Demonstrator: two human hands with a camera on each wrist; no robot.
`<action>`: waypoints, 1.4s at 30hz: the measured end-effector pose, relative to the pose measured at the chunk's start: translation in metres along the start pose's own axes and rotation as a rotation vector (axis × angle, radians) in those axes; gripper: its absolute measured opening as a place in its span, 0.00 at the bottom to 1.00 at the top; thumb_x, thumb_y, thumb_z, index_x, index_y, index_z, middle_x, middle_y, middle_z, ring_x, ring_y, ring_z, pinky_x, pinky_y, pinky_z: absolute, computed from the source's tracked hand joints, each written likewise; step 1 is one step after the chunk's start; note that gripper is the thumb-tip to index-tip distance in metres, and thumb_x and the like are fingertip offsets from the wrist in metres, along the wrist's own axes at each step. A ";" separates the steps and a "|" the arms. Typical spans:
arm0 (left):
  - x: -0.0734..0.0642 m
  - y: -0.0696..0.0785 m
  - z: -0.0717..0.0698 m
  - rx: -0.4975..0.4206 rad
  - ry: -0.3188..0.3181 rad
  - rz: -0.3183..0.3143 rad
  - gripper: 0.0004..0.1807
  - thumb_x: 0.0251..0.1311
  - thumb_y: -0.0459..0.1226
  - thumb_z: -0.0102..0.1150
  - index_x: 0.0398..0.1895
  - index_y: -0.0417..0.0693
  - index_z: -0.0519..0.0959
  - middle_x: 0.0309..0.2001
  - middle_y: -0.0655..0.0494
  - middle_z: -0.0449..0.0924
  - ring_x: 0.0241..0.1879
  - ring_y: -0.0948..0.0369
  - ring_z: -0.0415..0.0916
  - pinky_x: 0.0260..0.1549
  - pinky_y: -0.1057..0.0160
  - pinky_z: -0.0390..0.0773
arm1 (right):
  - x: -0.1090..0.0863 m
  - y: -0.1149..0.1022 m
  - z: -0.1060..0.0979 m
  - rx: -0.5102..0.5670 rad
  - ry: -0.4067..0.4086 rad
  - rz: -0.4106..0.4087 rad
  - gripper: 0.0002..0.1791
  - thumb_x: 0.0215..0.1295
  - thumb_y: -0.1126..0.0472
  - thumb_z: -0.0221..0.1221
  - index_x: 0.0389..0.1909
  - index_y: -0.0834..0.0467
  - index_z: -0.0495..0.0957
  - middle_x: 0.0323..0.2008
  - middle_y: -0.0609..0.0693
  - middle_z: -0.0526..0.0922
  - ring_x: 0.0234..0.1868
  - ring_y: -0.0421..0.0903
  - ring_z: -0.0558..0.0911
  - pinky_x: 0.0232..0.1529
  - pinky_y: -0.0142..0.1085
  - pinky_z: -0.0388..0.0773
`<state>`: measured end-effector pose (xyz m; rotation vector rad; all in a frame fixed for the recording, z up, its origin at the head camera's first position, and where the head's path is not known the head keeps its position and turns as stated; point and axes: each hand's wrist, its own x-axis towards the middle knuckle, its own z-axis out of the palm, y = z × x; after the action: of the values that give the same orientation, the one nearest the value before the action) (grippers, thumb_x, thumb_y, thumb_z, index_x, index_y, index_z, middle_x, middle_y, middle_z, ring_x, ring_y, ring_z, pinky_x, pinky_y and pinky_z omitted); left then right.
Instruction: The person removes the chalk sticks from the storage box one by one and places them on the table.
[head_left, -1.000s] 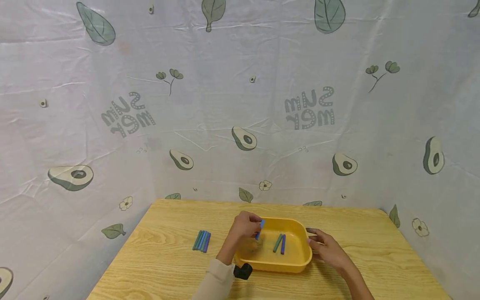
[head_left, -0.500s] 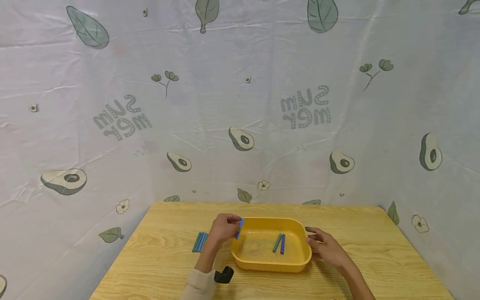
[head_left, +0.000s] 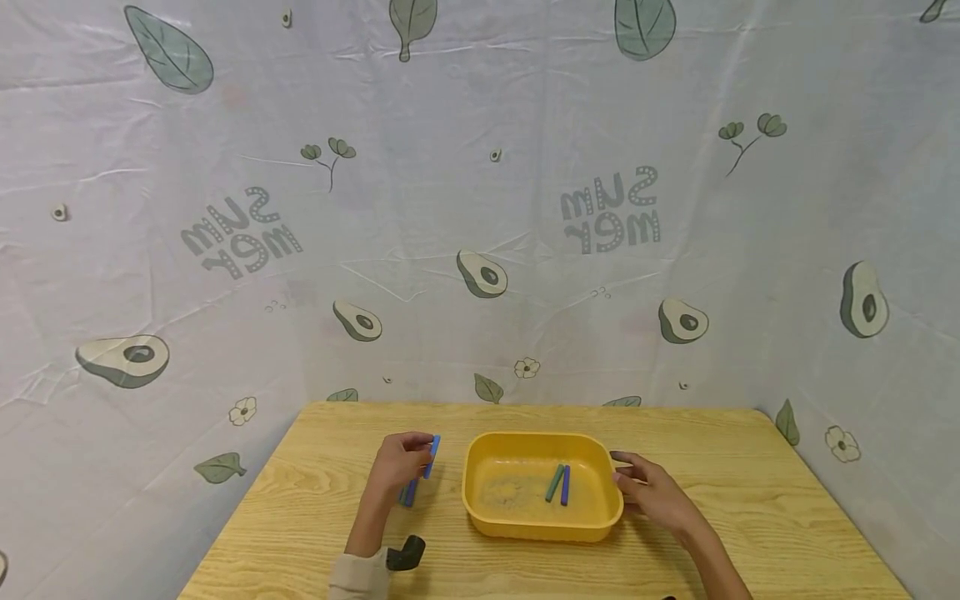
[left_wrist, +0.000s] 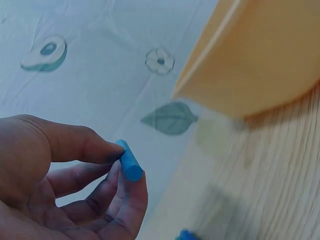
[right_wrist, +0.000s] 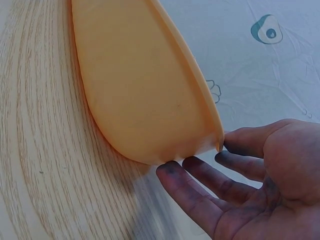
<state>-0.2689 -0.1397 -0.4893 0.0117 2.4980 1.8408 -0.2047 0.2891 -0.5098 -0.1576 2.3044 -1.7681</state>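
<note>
In the head view my left hand [head_left: 401, 463] holds a blue chalk stick [head_left: 432, 457] above the table, left of the yellow tray [head_left: 543, 531]. The left wrist view shows the stick [left_wrist: 130, 162] pinched between thumb and fingers, its round end facing the camera. Just below that hand lie chalk sticks [head_left: 408, 493] on the table, partly hidden by it. Inside the tray rest a green chalk stick [head_left: 554, 483] and a purple one [head_left: 566, 486]. My right hand [head_left: 652, 495] grips the tray's right end, thumb at the rim and fingertips against the outer wall [right_wrist: 140, 90].
A light wood-grain table [head_left: 750, 508] carries everything. Behind it and at the sides hangs a pale sheet [head_left: 420, 217] printed with avocados and leaves. Dusty smudges [head_left: 504, 490] mark the tray's floor. A black wrist piece [head_left: 407, 553] sticks out beside my left sleeve.
My left hand has carried the blue chalk stick leftward from over the tray to above the sticks on the table. The right hand stays at the tray's right end.
</note>
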 end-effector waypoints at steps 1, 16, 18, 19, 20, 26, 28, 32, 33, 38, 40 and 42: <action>0.001 -0.003 -0.003 0.004 0.006 0.000 0.19 0.66 0.25 0.61 0.59 0.30 0.84 0.48 0.39 0.84 0.40 0.56 0.82 0.37 0.58 0.86 | 0.000 0.000 0.000 0.001 -0.001 -0.001 0.35 0.87 0.62 0.49 0.82 0.76 0.49 0.69 0.83 0.67 0.59 0.68 0.87 0.53 0.52 0.90; 0.008 -0.047 -0.047 0.076 0.121 -0.033 0.17 0.67 0.24 0.59 0.58 0.25 0.83 0.51 0.33 0.85 0.42 0.55 0.83 0.37 0.60 0.86 | 0.004 0.002 0.001 -0.005 0.009 0.011 0.35 0.87 0.62 0.50 0.82 0.75 0.50 0.68 0.82 0.69 0.59 0.68 0.86 0.53 0.52 0.90; 0.010 -0.052 -0.051 0.105 0.133 -0.039 0.18 0.67 0.24 0.59 0.58 0.26 0.83 0.52 0.33 0.85 0.41 0.54 0.84 0.35 0.61 0.85 | 0.004 0.002 0.001 -0.003 0.010 0.014 0.34 0.87 0.62 0.49 0.82 0.75 0.50 0.69 0.82 0.68 0.59 0.68 0.86 0.53 0.52 0.90; 0.011 -0.054 -0.053 0.122 0.142 -0.041 0.18 0.66 0.24 0.60 0.58 0.27 0.83 0.52 0.33 0.85 0.42 0.53 0.84 0.35 0.61 0.84 | 0.004 0.002 0.001 -0.002 0.008 0.013 0.35 0.87 0.62 0.49 0.82 0.75 0.49 0.69 0.82 0.68 0.59 0.68 0.86 0.53 0.52 0.90; 0.011 -0.055 -0.055 0.137 0.151 -0.044 0.18 0.66 0.25 0.60 0.58 0.27 0.84 0.52 0.33 0.86 0.42 0.53 0.85 0.34 0.61 0.84 | 0.004 0.003 0.001 -0.001 0.008 0.014 0.34 0.87 0.62 0.49 0.82 0.75 0.49 0.69 0.83 0.68 0.59 0.68 0.86 0.53 0.52 0.90; 0.014 -0.059 -0.060 0.189 0.166 -0.047 0.17 0.66 0.25 0.61 0.57 0.29 0.85 0.50 0.35 0.87 0.43 0.52 0.86 0.35 0.61 0.85 | 0.004 0.002 0.001 -0.018 0.017 0.023 0.34 0.87 0.62 0.49 0.82 0.74 0.49 0.70 0.83 0.67 0.59 0.69 0.86 0.54 0.52 0.89; 0.014 -0.061 -0.060 0.199 0.159 -0.040 0.17 0.65 0.25 0.61 0.56 0.29 0.85 0.49 0.35 0.87 0.43 0.51 0.86 0.35 0.61 0.84 | 0.004 0.001 0.002 -0.027 0.023 0.029 0.34 0.87 0.62 0.49 0.82 0.74 0.49 0.70 0.83 0.67 0.59 0.69 0.86 0.54 0.53 0.89; 0.015 -0.065 -0.057 0.249 0.160 -0.030 0.16 0.64 0.26 0.62 0.54 0.30 0.86 0.45 0.38 0.88 0.42 0.49 0.86 0.35 0.60 0.84 | 0.003 0.000 0.002 -0.028 0.022 0.033 0.34 0.87 0.62 0.49 0.82 0.74 0.49 0.70 0.83 0.68 0.59 0.69 0.86 0.54 0.52 0.89; 0.015 -0.067 -0.056 0.268 0.162 -0.031 0.17 0.63 0.27 0.62 0.54 0.31 0.86 0.45 0.39 0.89 0.43 0.49 0.86 0.37 0.60 0.84 | 0.002 0.000 0.003 -0.028 0.018 0.032 0.34 0.87 0.62 0.49 0.82 0.74 0.49 0.70 0.83 0.68 0.59 0.69 0.86 0.54 0.52 0.89; 0.017 -0.069 -0.053 0.324 0.167 -0.005 0.17 0.61 0.28 0.62 0.52 0.32 0.87 0.44 0.39 0.90 0.44 0.47 0.87 0.44 0.51 0.87 | 0.001 0.000 0.004 -0.035 0.040 0.046 0.34 0.86 0.62 0.50 0.82 0.72 0.52 0.69 0.80 0.70 0.60 0.68 0.86 0.53 0.52 0.90; 0.016 -0.069 -0.053 0.337 0.165 0.013 0.17 0.60 0.28 0.61 0.52 0.31 0.87 0.44 0.38 0.90 0.44 0.46 0.88 0.43 0.49 0.87 | 0.001 -0.001 0.005 -0.035 0.048 0.046 0.33 0.86 0.62 0.51 0.82 0.71 0.53 0.69 0.79 0.70 0.61 0.67 0.85 0.53 0.51 0.90; 0.016 -0.068 -0.054 0.341 0.156 0.015 0.18 0.60 0.28 0.61 0.52 0.32 0.87 0.45 0.38 0.91 0.44 0.45 0.88 0.41 0.50 0.87 | 0.001 -0.001 0.005 -0.033 0.045 0.041 0.34 0.86 0.62 0.51 0.82 0.71 0.53 0.70 0.79 0.70 0.61 0.66 0.85 0.53 0.51 0.90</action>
<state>-0.2855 -0.2109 -0.5391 -0.1070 2.8942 1.4488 -0.2048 0.2839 -0.5098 -0.0758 2.3519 -1.7317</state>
